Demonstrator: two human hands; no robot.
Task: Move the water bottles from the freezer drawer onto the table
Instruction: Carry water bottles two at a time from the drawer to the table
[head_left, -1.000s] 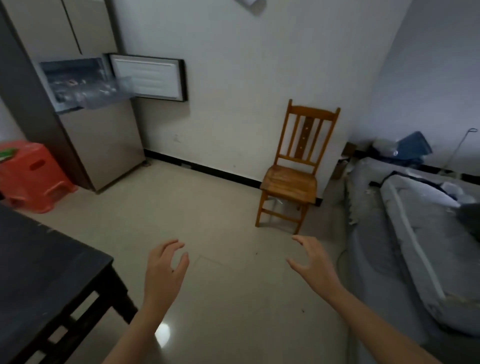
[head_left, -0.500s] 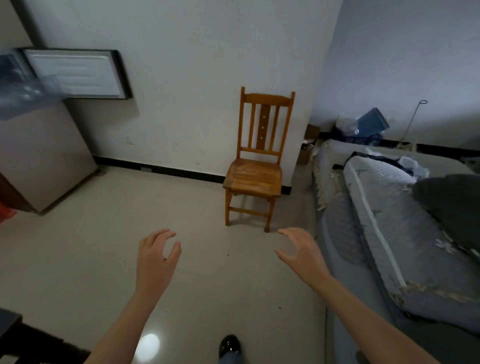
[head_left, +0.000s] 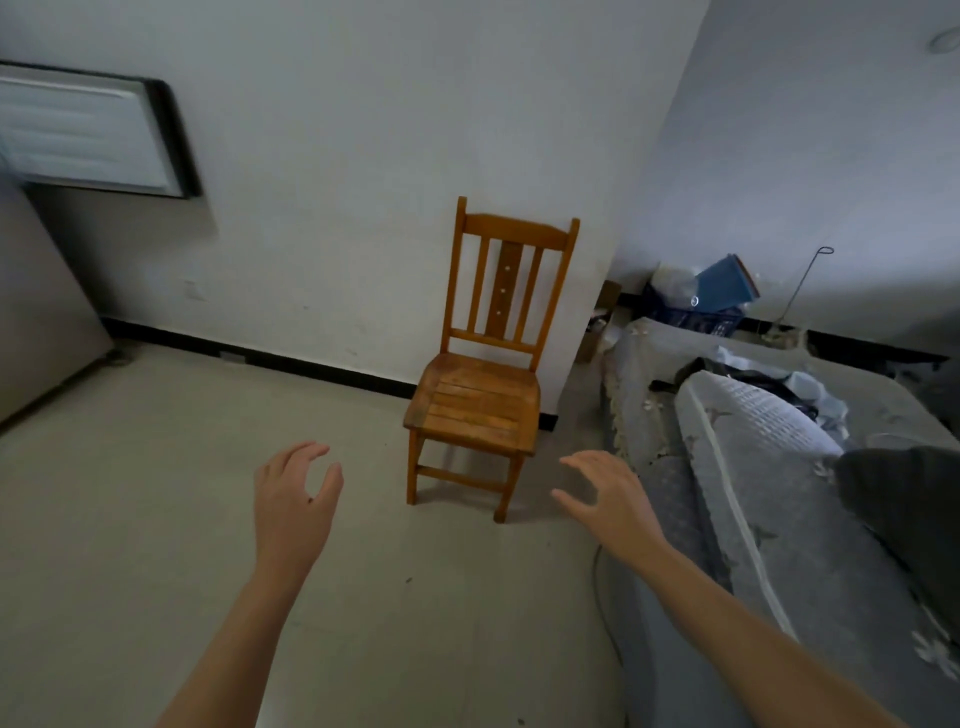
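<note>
Two bare hands reach out over the pale floor (head_left: 156, 493), both holding nothing: the left hand (head_left: 293, 504) has its fingers loosely curved toward the thumb, and the right hand (head_left: 610, 501) is spread with the palm down. One thin cable (head_left: 602, 597) runs along the floor by the near edge of the bed (head_left: 670, 519) on the right. On the bed lie one folded grey quilt (head_left: 753, 431) and one dark pillow (head_left: 904, 499).

Just beyond the hands and between them, one wooden chair (head_left: 478, 400) stands upright with its back to the white wall. Bare floor stretches left of it to the black skirting (head_left: 260, 358).

At the left edge is the grey side of one fridge (head_left: 47, 322). Above it one freezer door (head_left: 88, 135) hangs open against the wall.

In the far right corner a dark crate (head_left: 701, 317) holds blue and pale items, too small to tell apart. Where the water bottles are cannot be told from this view.
</note>
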